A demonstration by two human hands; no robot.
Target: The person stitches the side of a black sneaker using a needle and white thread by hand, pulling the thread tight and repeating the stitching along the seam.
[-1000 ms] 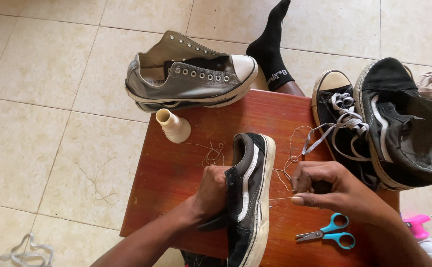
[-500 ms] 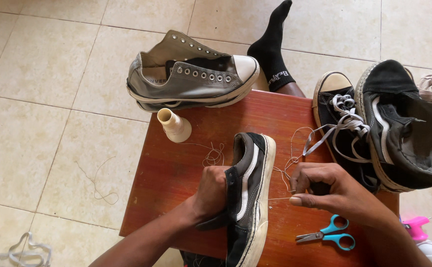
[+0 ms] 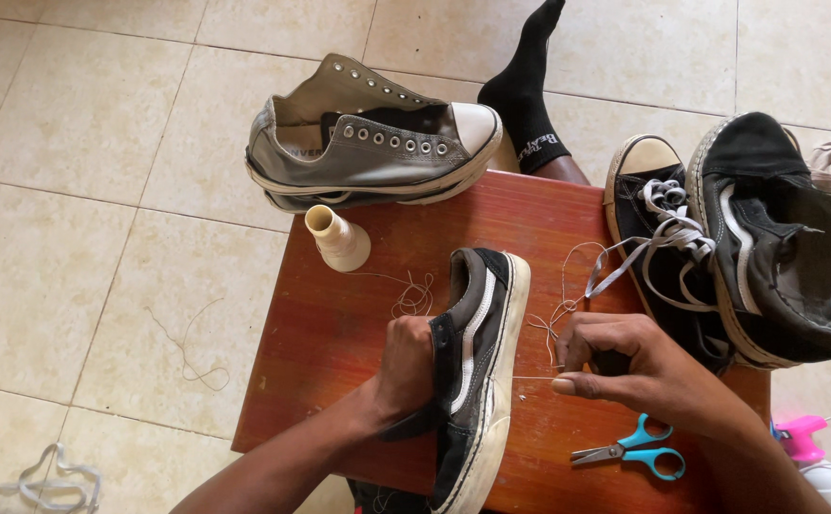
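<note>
A black skate shoe (image 3: 477,371) with a white stripe and white sole stands on its side on a small red-brown wooden table (image 3: 320,381). My left hand (image 3: 406,366) is tucked into its opening and grips it. My right hand (image 3: 615,366), just right of the sole, pinches a thin thread (image 3: 532,378) that runs taut to the sole's edge. Loose thread (image 3: 558,314) curls above that hand. A cream thread cone (image 3: 336,238) stands at the table's far left corner.
Blue-handled scissors (image 3: 629,453) lie on the table by my right wrist. A grey low sneaker (image 3: 368,152) lies on its side past the table. Two black sneakers (image 3: 720,247) crowd the right edge. My foot in a black sock (image 3: 525,86) rests on the tiled floor. A pink tool (image 3: 801,440) lies at lower right.
The view has shifted slightly. Both hands hold nearly the same positions; my right hand keeps the thread taut beside the sole.
</note>
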